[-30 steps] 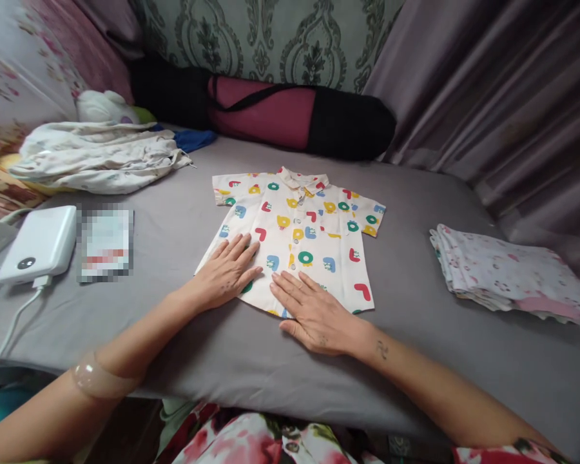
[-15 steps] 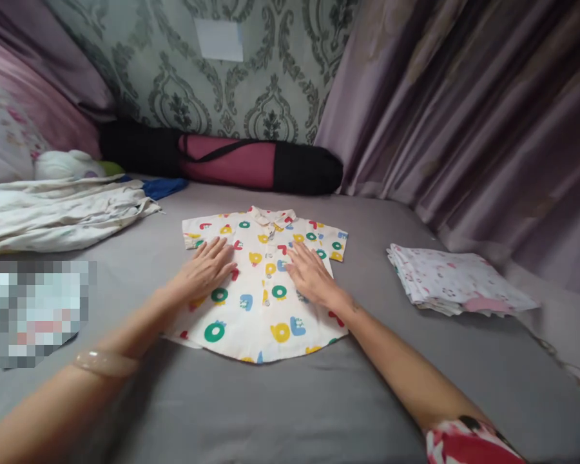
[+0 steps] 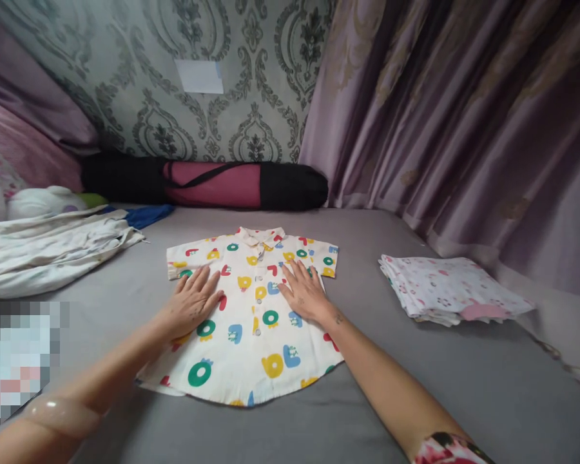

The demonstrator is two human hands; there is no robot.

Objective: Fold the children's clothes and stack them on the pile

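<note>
The shirt (image 3: 244, 348) is matt cloth, mostly smooth, faintly crinkled at the hem. The sheet (image 3: 270, 435) is dull, fairly smooth cloth. The curtain (image 3: 439, 116) is cloth with a satiny sheen. The long bag (image 3: 222, 187) looks like matt fabric, the toy (image 3: 41, 201) soft plush. The bangle (image 3: 65, 415) is smooth and glossy; the card (image 3: 200, 76) looks like paper.

Shirt (image 3: 246, 309) — partly hidden under fingers (image 3: 200, 278); pixelated item (image 3: 14, 354) — unreadable, cut by left edge.
</note>
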